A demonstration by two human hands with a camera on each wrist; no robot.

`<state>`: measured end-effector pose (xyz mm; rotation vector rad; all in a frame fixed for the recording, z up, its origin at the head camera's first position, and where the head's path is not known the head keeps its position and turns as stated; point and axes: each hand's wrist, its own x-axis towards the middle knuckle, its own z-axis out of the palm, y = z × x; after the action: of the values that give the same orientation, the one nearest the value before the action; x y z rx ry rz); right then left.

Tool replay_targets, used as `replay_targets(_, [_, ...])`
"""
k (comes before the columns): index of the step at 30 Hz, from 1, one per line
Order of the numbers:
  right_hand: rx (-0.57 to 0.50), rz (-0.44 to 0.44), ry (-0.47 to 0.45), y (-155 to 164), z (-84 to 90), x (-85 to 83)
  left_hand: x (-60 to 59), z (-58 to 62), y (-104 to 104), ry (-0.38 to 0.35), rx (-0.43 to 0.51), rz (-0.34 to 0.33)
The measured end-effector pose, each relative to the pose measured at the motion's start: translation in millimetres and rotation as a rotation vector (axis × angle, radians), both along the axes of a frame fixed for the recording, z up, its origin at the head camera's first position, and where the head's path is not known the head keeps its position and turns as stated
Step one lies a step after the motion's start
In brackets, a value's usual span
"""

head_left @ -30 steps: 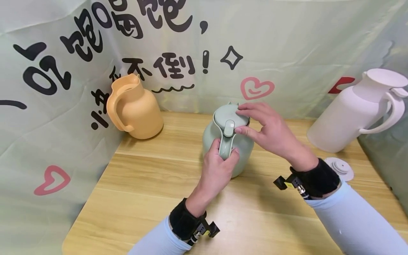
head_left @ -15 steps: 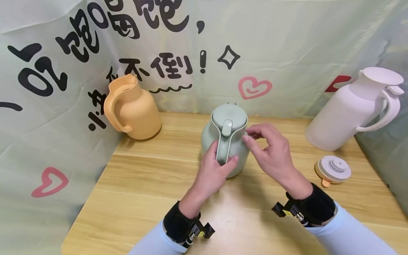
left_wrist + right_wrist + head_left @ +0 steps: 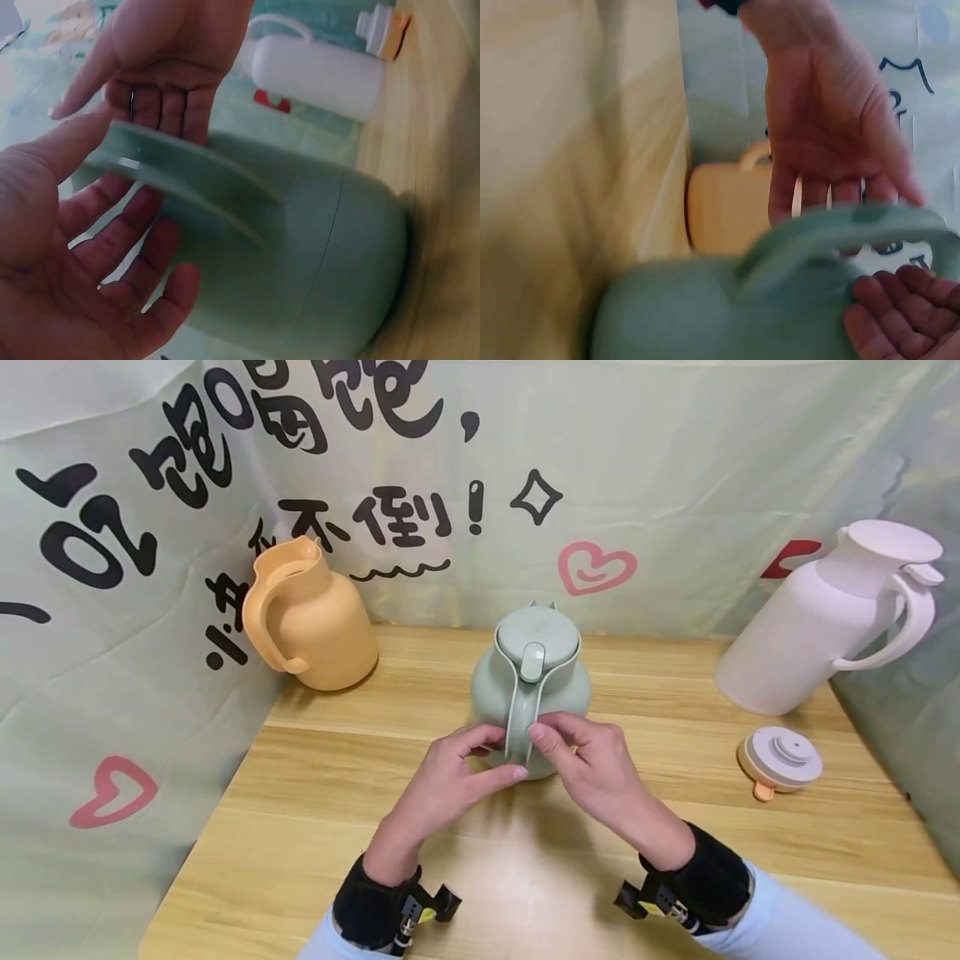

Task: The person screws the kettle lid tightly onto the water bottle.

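A pale green jug [image 3: 529, 693] with its lid on stands in the middle of the wooden table [image 3: 337, 843], handle [image 3: 517, 710] facing me. My left hand [image 3: 465, 768] lies beside the handle's lower left with its fingers spread and relaxed, holding nothing. From the right, my right hand [image 3: 581, 756] touches the lower handle with its fingertips. In the left wrist view the left palm [image 3: 90, 255] is open next to the handle [image 3: 187, 172], and the right hand [image 3: 165, 67] has straight fingers behind it. The right wrist view is blurred: jug [image 3: 705, 315], left hand [image 3: 825, 127].
An orange jug [image 3: 311, 618] without a lid stands at the back left. A tall white jug [image 3: 817, 622] stands at the back right, and a loose round lid [image 3: 780, 760] lies in front of it. Printed cloth walls close off the back and sides.
My right hand came off the green lid and dropped to the lower handle. My left hand let go of the handle and opened beside it.
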<state>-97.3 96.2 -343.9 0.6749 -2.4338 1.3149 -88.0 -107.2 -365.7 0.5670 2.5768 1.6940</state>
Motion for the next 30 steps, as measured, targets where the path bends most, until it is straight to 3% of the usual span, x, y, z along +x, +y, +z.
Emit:
replay_targets(3, [-0.003,0.038,-0.106,-10.3,-1.4,5.3,-1.8,-3.0,-7.0,0.002,-0.063,-0.012])
replay_targets(6, [-0.008,0.040,-0.141,-18.0,-4.1,8.1,-2.9,-6.2,-11.5,-0.040,-0.127,-0.011])
replay_targets(10, [0.005,0.012,-0.044,-20.7,-9.6,8.4,-4.7,-10.4,-14.5,-0.080,-0.181,-0.010])
replay_targets(14, [0.040,0.005,0.066,-16.2,-12.2,6.7,-8.0,-15.2,-14.6,-0.073,-0.188,-0.013])
replay_targets(22, [0.044,-0.060,0.054,4.4,-12.6,-6.1,-14.7,-29.2,-13.5,-0.087,-0.233,0.014])
replay_targets(26, [0.020,-0.116,-0.052,12.3,-11.4,-14.4,-19.2,-41.0,-12.8,-0.118,-0.299,0.024])
replay_targets(30, [-0.016,-0.126,-0.207,16.1,-6.1,-21.9,-22.6,-52.6,-9.3,-0.098,-0.417,-0.016])
